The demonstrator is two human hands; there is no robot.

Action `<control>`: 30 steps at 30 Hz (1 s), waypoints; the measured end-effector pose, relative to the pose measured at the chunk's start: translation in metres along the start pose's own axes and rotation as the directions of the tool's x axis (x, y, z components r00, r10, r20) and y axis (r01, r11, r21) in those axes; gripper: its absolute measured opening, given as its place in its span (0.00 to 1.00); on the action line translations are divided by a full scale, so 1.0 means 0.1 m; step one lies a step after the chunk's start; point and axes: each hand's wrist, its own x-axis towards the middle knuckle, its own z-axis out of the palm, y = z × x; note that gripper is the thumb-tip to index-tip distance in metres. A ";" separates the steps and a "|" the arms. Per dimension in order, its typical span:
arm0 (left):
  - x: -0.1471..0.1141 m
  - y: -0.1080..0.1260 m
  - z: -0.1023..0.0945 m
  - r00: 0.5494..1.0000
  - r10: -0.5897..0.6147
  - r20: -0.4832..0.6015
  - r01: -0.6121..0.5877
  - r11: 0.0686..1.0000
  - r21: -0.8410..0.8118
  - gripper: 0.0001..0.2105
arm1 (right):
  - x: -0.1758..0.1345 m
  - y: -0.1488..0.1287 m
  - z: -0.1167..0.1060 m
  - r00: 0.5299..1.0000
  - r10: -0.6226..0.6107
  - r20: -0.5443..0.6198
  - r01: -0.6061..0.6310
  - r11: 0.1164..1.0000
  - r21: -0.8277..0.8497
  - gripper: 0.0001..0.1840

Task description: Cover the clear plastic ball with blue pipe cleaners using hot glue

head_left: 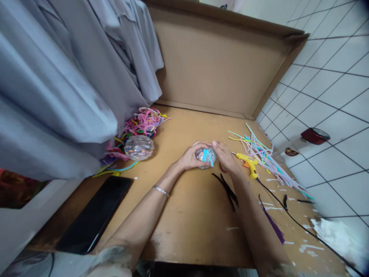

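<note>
Near the middle of the table, my left hand [190, 156] curls around the left side of a clear faceted ball [201, 158]. Light-blue strips [206, 155], like pipe cleaner pieces, lie across the ball's front, and orange specks show through it. My right hand [224, 154] closes on the ball's right side, its fingertips partly hidden behind it. Just right of that hand lies a yellow glue gun [250, 164], nozzle pointing left. Black pipe cleaners [227, 189] rest below the ball, partly covered by my right forearm.
Another clear faceted ball [139, 147] stands left, beside a heap of coloured pipe cleaners [145, 122]. A black phone [95, 215] lies front left. Pastel pipe cleaners [263, 157] and a purple tassel [272, 223] lie right. Cardboard [225, 65] stands behind; grey cloth [72, 84] hangs left.
</note>
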 end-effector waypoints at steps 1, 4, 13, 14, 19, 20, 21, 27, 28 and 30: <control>0.00 0.00 0.00 1.000 0.000 0.005 0.000 1.000 0.006 0.24 | 0.00 -0.02 -0.01 1.000 0.010 -0.001 -0.010 1.000 0.018 0.35; -0.01 -0.01 0.01 1.000 -0.001 0.008 0.001 1.000 0.027 0.25 | 0.02 -0.07 -0.04 0.999 0.035 -0.023 -0.033 0.995 0.095 0.37; -0.07 -0.01 -0.01 0.991 0.134 -0.012 -0.127 0.957 0.263 0.23 | 0.00 -0.16 -0.08 0.982 0.082 -0.167 -0.058 0.988 0.145 0.37; -0.07 -0.01 -0.02 0.988 0.152 -0.009 -0.143 0.947 0.289 0.23 | 0.00 -0.17 -0.08 0.983 0.070 -0.171 -0.047 0.990 0.135 0.37; -0.07 -0.02 -0.02 0.983 0.184 -0.020 -0.168 0.930 0.328 0.23 | 0.00 -0.14 -0.06 0.991 0.038 -0.131 -0.029 0.997 0.069 0.38; -0.07 -0.02 -0.02 0.982 0.187 -0.031 -0.167 0.931 0.325 0.23 | -0.01 -0.14 -0.05 0.992 0.038 -0.124 -0.031 0.998 0.053 0.38; -0.07 -0.03 -0.02 0.981 0.187 -0.041 -0.164 0.932 0.323 0.23 | -0.01 -0.13 -0.04 0.993 0.035 -0.117 -0.031 0.999 0.038 0.39; -0.08 -0.04 -0.02 0.977 0.202 -0.061 -0.172 0.929 0.327 0.23 | -0.04 -0.20 -0.06 0.997 -0.024 -0.071 0.023 1.000 -0.011 0.35; -0.08 -0.04 -0.02 0.977 0.203 -0.059 -0.173 0.928 0.329 0.23 | -0.04 -0.21 -0.07 0.998 -0.028 -0.063 0.028 1.000 -0.007 0.35; -0.07 -0.03 -0.02 0.978 0.202 -0.051 -0.173 0.924 0.340 0.23 | -0.04 -0.22 -0.09 0.998 -0.028 -0.062 0.029 1.000 0.008 0.35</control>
